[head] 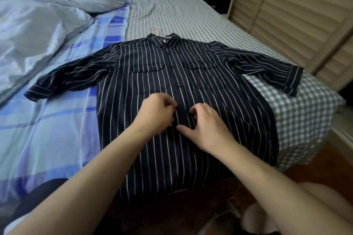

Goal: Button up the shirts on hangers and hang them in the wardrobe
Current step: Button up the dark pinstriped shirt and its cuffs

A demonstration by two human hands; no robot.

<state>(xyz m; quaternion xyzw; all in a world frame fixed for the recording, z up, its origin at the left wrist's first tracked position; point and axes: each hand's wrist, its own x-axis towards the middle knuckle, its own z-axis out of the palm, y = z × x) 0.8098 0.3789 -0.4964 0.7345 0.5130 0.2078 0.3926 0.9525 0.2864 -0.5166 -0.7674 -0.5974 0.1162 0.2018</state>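
A dark shirt (183, 89) with thin white stripes lies face up in the centre of the frame, spread flat on a bed (191, 17), its sleeves stretched out to the left and right. Its collar points toward the top of the frame, and the hook of a pale hanger (155, 31) sticks out of the collar, so the shirt is already on its hanger. Laying it flat likely keeps the front edges lined up for buttoning. Two dark buttons (179, 85) show fastened down the middle, above the hands. Both hands meet at the front strip just below centre. The left hand (155, 114) has its fingers curled and appears to pinch the fabric edge. The right hand (205, 122) lies on the cloth with thumb stretched toward the strip and fingers bent, seemingly steadying it; whether it grips anything cannot be told. The next button seems to be in progress, with the lower front yet to be done. A rumpled pale blue duvet (38, 25) fills the upper left, and slatted wardrobe doors (296, 15) run along the upper right.
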